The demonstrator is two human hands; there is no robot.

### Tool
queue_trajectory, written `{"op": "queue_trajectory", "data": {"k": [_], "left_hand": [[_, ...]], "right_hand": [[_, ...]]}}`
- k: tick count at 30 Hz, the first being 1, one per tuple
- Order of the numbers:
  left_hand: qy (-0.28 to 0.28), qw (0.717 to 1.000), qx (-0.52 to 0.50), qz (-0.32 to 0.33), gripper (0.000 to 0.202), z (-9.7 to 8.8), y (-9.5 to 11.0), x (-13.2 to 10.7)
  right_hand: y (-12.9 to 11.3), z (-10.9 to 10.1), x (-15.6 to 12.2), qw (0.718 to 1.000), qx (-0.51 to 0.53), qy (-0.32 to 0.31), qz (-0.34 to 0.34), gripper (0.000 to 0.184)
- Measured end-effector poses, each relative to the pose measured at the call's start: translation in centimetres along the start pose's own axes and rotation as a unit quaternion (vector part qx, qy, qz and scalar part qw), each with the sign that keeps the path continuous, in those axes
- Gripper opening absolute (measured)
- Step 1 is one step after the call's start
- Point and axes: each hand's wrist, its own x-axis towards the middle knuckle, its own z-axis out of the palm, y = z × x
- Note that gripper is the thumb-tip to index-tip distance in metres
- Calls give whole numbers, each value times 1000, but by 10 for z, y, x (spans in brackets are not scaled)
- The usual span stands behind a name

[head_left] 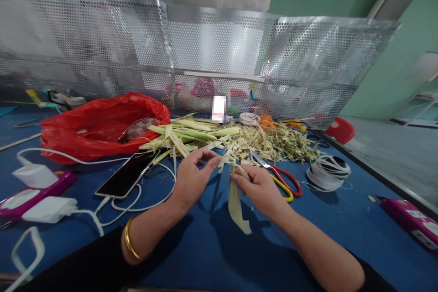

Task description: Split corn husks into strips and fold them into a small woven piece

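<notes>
My left hand (191, 178) pinches the upper end of a pale leaf strip (236, 205) above the blue table (205, 246). My right hand (260, 189) is closed around the same strip lower down, and its loose end hangs below my fingers. Just beyond both hands lies a pile of green and pale leaves (191, 137) with shredded trimmings (280, 143) to its right. Scissors with red and yellow handles (284, 180) lie beside my right hand.
A red plastic bag (96, 125) sits at the back left. A phone (126, 175) with white cables and chargers (51, 207) lies left. A spool of white string (328, 171) is right, a pink device (410, 221) far right. A perforated metal screen (219, 54) closes the back.
</notes>
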Motion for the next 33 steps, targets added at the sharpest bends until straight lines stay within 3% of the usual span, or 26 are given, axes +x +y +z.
{"op": "queue_trajectory", "data": {"k": [3, 8, 12, 17, 20, 23, 25, 28, 30, 33], "left_hand": [[-96, 993, 42, 50, 24, -5, 4, 5], [-78, 992, 62, 78, 23, -8, 4, 7], [-139, 981, 69, 114, 24, -9, 4, 9], [-158, 967, 92, 180, 21, -11, 5, 12], [-158, 976, 89, 118, 27, -11, 6, 11], [-203, 978, -28, -36, 33, -8, 7, 8], [-243, 954, -110, -138, 40, -6, 7, 5], [-291, 912, -150, -245, 48, -4, 7, 2], [-290, 905, -150, -273, 45, -4, 8, 1], [-267, 916, -159, -254, 35, -3, 7, 0]], "right_hand": [[-1, 1, -2, 998, -42, -15, -42, 28], [-2, 3, -2, 992, -94, -10, -86, 29], [-2, 3, -2, 990, -102, -15, -99, 29], [-1, 4, -3, 989, -100, -7, -105, 29], [0, 4, -4, 991, -98, 7, -91, 29], [-1, 4, -4, 993, -86, -3, -80, 29], [-1, 4, -4, 995, -73, -19, -68, 27], [-3, 4, -5, 996, -54, -57, -31, 25], [-3, 4, -5, 996, -49, -80, -12, 26], [-4, 3, -5, 995, -52, -88, 4, 28]]}}
